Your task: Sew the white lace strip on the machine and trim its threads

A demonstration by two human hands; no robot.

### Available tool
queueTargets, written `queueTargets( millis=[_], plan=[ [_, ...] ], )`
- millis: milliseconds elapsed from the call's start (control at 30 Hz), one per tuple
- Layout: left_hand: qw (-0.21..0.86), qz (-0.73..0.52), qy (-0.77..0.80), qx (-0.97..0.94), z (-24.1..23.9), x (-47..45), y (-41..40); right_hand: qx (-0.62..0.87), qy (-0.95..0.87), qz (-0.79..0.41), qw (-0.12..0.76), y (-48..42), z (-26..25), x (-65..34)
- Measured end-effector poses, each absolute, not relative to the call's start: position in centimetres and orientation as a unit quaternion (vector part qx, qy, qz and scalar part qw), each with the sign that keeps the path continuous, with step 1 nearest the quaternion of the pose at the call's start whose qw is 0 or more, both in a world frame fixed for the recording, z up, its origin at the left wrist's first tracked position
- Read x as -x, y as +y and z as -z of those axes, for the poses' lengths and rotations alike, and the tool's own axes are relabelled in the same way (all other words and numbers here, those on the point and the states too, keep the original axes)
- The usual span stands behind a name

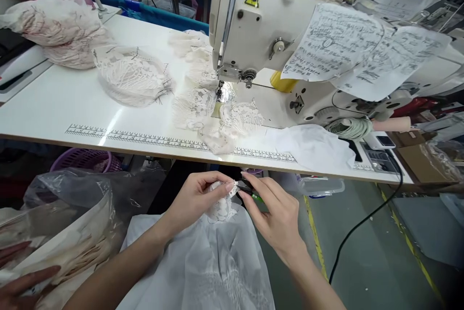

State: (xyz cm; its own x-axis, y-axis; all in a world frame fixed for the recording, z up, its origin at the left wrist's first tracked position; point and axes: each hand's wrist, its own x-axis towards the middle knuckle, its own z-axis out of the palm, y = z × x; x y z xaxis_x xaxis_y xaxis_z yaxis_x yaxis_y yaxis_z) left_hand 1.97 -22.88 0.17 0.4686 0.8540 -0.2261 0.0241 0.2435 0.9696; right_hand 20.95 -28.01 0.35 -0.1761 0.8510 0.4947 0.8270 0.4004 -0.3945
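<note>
My left hand pinches the edge of a piece of white lace between thumb and fingers. The lace belongs to or lies over a sheer white garment spread across my lap. Close on the right, my right hand grips small thread snips, dark with a green part. Their dark tip meets the lace edge by my left fingertips; my fingers hide much of the tool. Both hands are just below the table's front edge.
A sewing machine stands on the white table, with lace under its needle. Lace pieces and a fabric bundle lie left. Another person's hand touches fabric in a plastic bag. A black cable hangs right.
</note>
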Motion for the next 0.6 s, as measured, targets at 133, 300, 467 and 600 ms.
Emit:
queueTargets(
  millis=[133,300,467,600],
  plan=[
    [0.674,-0.311,0.410,-0.530,-0.29,-2.13,-22.87,0.548,-0.761,-0.028,0.346,-28.05,-0.29,-21.05],
    [0.672,-0.310,0.407,-0.536,-0.25,-2.21,-22.93,0.552,-0.759,-0.028,0.342,-28.02,-0.29,-21.00],
    [0.667,-0.312,0.404,-0.543,-0.13,-2.24,-22.91,0.555,-0.757,-0.031,0.342,-28.01,-0.37,-21.02],
    [0.668,-0.310,0.408,-0.540,-0.19,-2.28,-22.90,0.554,-0.757,-0.036,0.345,-28.03,-0.38,-21.00]
  ],
)
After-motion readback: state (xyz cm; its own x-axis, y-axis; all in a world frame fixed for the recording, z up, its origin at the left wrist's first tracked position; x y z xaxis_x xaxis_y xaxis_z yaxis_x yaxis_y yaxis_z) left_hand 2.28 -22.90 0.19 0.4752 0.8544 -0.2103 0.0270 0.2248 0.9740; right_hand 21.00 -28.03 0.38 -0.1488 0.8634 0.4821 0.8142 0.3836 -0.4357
